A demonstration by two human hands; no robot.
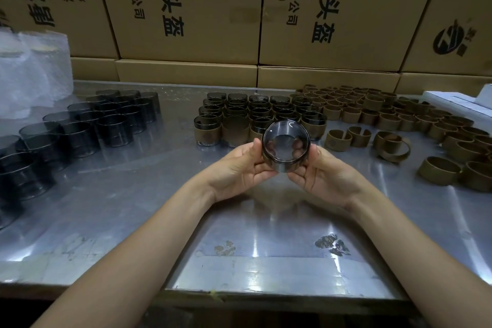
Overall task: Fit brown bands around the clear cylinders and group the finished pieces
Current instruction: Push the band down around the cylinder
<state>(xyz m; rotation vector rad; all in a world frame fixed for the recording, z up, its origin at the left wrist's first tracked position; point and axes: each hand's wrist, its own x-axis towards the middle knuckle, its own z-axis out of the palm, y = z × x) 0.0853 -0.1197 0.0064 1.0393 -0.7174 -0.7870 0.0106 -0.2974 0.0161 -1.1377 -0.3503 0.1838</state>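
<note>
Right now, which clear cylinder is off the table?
The cylinder gripped between the left hand and right hand, tilted toward the camera; the others stand on the table.

Bare cylinders [80, 125] are standing at the left of the table [133, 208], banded ones [255, 112] at the middle, loose bands [399, 114] at the right. Cartons [191, 8] are standing stacked behind them.

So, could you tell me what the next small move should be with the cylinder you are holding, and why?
Probably reach the right hand to a loose brown band just right of it. The smoky clear glass cylinder, held by both hands, the left hand included, seems to wear no band, unlike the banded group behind.
</note>
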